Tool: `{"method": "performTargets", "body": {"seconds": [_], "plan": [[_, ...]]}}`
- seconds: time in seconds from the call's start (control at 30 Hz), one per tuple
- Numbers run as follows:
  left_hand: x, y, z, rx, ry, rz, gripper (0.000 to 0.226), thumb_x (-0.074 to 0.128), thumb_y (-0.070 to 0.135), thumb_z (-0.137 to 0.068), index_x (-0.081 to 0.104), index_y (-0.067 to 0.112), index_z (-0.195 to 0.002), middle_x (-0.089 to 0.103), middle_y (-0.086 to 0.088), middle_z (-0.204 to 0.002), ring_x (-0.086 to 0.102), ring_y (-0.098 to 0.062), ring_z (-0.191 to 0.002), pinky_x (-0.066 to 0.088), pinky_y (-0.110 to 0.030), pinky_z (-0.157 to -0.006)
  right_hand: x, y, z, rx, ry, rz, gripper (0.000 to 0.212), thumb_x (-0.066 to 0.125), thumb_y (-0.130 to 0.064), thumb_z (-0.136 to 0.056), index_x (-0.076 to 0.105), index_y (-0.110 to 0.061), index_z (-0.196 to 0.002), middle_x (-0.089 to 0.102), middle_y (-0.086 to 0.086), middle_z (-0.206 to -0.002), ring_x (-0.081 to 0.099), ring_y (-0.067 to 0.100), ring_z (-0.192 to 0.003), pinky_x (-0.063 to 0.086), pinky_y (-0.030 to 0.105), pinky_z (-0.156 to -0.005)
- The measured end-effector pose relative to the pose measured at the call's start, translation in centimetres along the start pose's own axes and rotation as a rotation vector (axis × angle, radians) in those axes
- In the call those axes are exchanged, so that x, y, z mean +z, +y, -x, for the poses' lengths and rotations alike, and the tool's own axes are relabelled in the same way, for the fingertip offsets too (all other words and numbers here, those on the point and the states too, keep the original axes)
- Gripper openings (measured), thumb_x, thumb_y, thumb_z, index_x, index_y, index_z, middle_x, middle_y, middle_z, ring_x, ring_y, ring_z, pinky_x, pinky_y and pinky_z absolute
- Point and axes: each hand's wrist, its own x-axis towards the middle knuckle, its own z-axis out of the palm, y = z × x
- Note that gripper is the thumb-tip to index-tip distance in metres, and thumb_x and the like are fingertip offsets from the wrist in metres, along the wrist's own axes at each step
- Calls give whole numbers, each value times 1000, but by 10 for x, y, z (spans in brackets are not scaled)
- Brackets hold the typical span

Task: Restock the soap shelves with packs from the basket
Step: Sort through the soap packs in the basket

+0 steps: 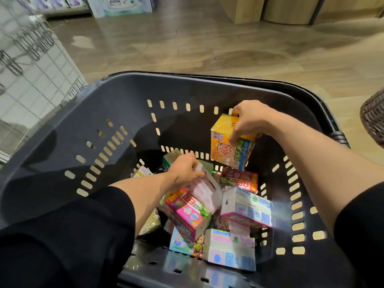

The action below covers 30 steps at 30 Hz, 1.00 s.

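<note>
A dark grey plastic basket (62, 146) fills the middle of the head view, with several soap packs lying loose on its bottom. My right hand (249, 119) grips a yellow-orange soap pack (225, 142) from above and holds it clear of the pile, near the basket's far wall. My left hand (185, 170) reaches deep into the basket and closes on a pale pink-white soap pack (204, 189) that rests tilted on the pile. Below it lie a bright pink pack (187, 213) and a white-and-pink pack (247, 206).
A white wire grid rack (27, 65) with metal hooks stands close on the left. Wooden floor (187, 44) stretches beyond the basket. Boxed goods (122, 5) sit at the far end, wooden units (270, 9) at the top right, and a woven basket (374, 117) at the right edge.
</note>
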Motion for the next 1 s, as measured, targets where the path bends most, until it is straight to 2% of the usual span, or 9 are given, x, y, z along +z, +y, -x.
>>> {"method": "performTargets", "body": {"seconds": [0.17,0.27,0.37,0.5,0.6,0.7,0.8,0.9,1.0], "plan": [[-53,-4,14,-49,226,287,17,70,18,-87,61,13,-100,57,1,-104,57,-15,-94,52,-27,-75,-3,-10,4,21,60,-199,54,90,-29,-55,60,-7,-94,65,8,-90,64,24,-84,58,40,-70],[-92,12,32,21,367,207,19,67,19,-90,69,2,-84,62,-3,-77,57,-13,-72,45,-26,-65,-10,-18,13,-50,87,-452,37,87,-20,-57,65,-8,-84,67,11,-84,64,26,-84,56,40,-68],[-136,17,64,8,590,181,21,67,24,-89,71,3,-89,67,-9,-79,61,-18,-75,52,-35,-71,-21,-24,25,-115,101,-752,33,80,-10,-64,67,-7,-94,71,15,-92,68,27,-88,58,43,-76],[-201,14,126,-3,866,466,12,64,20,-92,69,12,-84,71,-14,-86,70,-31,-85,58,-49,-76,-30,-43,45,-170,60,-1073,33,69,-8,-74,67,4,-105,70,22,-101,69,31,-85,58,44,-79],[-241,10,179,53,1087,513,17,63,18,-93,67,14,-77,70,-6,-76,69,-21,-73,58,-38,-72,-35,-69,62,-219,-41,-1209,38,65,-13,-80,63,5,-114,69,23,-108,67,35,-91,58,44,-78],[-261,-1,238,107,1231,545,25,61,12,-94,61,14,-69,61,5,-56,57,-4,-49,47,-21,-49,-40,-108,85,-287,-138,-1253,36,65,-15,-81,63,2,-113,68,22,-111,67,35,-95,59,41,-71],[-264,-16,299,100,1331,596,26,64,21,-92,60,10,-69,58,-4,-63,53,-17,-57,43,-31,-59,-37,-162,114,-404,-242,-1223,21,63,-12,-84,65,-1,-101,67,22,-107,66,33,-88,58,38,-63],[-257,-28,364,88,1428,607,26,65,25,-91,61,7,-73,60,-10,-70,56,-21,-62,45,-33,-63,-22,-224,149,-527,-336,-1131,14,66,-13,-81,67,-7,-93,67,20,-104,64,33,-93,53,51,-88],[-239,-36,434,5,1558,577,20,62,18,-94,66,13,-76,69,0,-68,62,-14,-59,51,-31,-59,6,-283,189,-630,-434,-1052,6,66,-14,-79,66,-12,-85,67,10,-84,63,25,-76,54,46,-85]]}}
